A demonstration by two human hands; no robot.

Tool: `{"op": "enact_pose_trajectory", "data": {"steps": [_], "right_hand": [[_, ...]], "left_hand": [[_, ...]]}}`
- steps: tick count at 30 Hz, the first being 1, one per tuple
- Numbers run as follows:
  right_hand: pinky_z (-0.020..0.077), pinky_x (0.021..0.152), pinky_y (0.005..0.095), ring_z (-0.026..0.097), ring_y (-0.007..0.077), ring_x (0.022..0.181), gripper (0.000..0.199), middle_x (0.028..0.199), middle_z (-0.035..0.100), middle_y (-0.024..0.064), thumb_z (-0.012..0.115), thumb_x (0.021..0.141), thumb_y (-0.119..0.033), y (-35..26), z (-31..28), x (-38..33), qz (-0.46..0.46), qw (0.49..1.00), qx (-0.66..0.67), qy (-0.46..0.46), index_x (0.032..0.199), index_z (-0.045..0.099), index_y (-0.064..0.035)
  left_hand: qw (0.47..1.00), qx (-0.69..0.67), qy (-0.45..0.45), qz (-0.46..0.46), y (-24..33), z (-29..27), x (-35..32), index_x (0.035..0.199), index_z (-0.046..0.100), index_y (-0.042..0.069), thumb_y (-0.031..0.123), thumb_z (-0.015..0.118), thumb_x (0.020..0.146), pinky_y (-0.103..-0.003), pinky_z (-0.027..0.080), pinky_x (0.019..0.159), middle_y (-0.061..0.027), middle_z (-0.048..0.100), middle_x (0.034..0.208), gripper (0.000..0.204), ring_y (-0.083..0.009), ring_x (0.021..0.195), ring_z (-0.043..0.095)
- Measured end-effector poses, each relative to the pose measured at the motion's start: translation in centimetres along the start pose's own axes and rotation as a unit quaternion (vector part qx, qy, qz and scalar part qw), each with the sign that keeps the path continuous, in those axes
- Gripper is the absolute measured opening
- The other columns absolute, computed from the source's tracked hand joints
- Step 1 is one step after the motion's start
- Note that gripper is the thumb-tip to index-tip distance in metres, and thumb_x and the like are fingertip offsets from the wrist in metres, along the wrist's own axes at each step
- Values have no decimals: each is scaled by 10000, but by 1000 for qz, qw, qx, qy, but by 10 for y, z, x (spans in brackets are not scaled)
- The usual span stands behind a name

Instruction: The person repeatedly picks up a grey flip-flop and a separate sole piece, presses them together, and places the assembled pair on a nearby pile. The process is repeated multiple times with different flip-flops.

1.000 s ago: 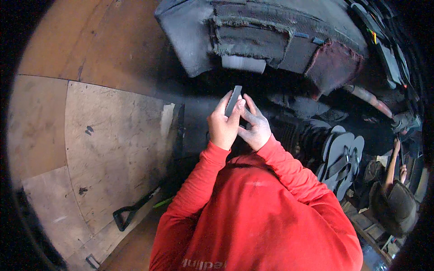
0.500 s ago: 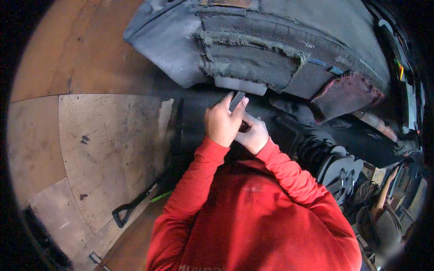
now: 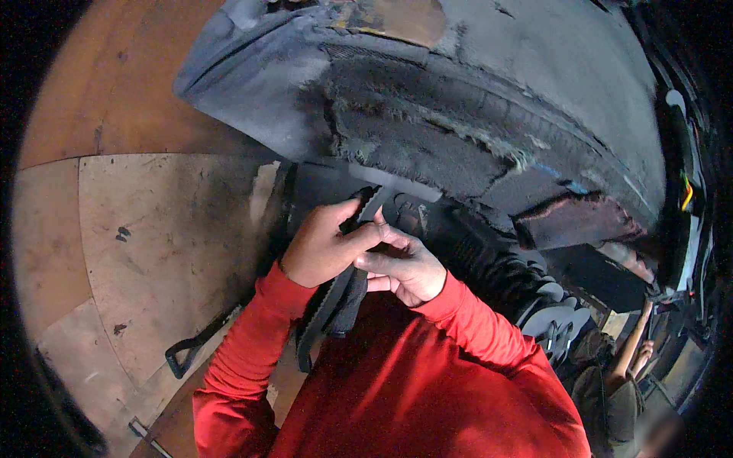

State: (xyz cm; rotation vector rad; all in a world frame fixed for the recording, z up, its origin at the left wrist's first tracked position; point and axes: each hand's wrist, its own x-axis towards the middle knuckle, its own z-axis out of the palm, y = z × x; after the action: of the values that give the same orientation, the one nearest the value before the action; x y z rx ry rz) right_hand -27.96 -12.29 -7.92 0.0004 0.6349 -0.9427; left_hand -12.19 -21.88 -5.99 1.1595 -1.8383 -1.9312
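Both hands meeting at centre, pinching a grey strip [image 3: 376, 203] upright: left hand [image 3: 324, 248] wrapped round its lower part, right hand [image 3: 405, 267] touching from 4 o'clock. Black strap [image 3: 336, 301] hanging under the left hand. Frayed grey slab [image 3: 427, 130] at 12 o'clock. Plywood bench [image 3: 153, 252] at 9.

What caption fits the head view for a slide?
Both hands, left hand and right hand, grip a dark strap beneath a frayed grey panel.

Now pinching a black strap [image 3: 336, 294] between both hands [image 3: 366, 252], with the grey slab [image 3: 473, 99] looming closer at 12 o'clock.
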Motion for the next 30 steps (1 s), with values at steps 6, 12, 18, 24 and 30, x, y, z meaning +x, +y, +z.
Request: {"op": "enact_pose_trajectory", "data": {"steps": [6,12,18,24,30], "right_hand": [[626,805,364,728,225,898,412,1076,696,73,714,886,-32,-24,-37,25,10,993,-34,111,1261,566,-118],[539,751,253,608,66,868,844,1004,665,-4,786,835,-64,-1,-36,17,-116,907,-386,119,1535,318,-124],[569,790,341,688,267,998,740,1184,645,237,786,800,-118,20,-25,-1,-221,586,-742,240,1463,460,-77],[539,880,458,604,504,1090,663,1275,544,367,746,809,-203,30,-48,12,-380,449,-753,293,1430,516,-175],[518,933,463,579,499,1144,532,1317,509,376,744,794,-174,26,-61,38,-477,384,-756,233,1302,598,-105]], "left_hand": [[991,-127,9,52,-41,18,52,1058,665,-11,132,606,890,-308,486,796,-19,675,996,228,-114,913,600],[982,-182,54,22,-69,35,25,1359,547,-20,-26,543,755,-233,474,841,-25,662,1137,604,-79,991,583],[936,-320,90,114,-76,55,8,1454,449,-38,-120,468,752,-244,418,1022,-79,597,1334,707,-99,1183,549],[895,-387,134,178,-74,72,-11,1396,495,-68,8,708,864,-277,437,1029,-97,597,1337,578,-146,1192,571],[937,-103,297,155,-51,63,-3,1227,654,-28,199,780,864,-308,516,912,-170,699,1170,447,-189,1043,678]]}}
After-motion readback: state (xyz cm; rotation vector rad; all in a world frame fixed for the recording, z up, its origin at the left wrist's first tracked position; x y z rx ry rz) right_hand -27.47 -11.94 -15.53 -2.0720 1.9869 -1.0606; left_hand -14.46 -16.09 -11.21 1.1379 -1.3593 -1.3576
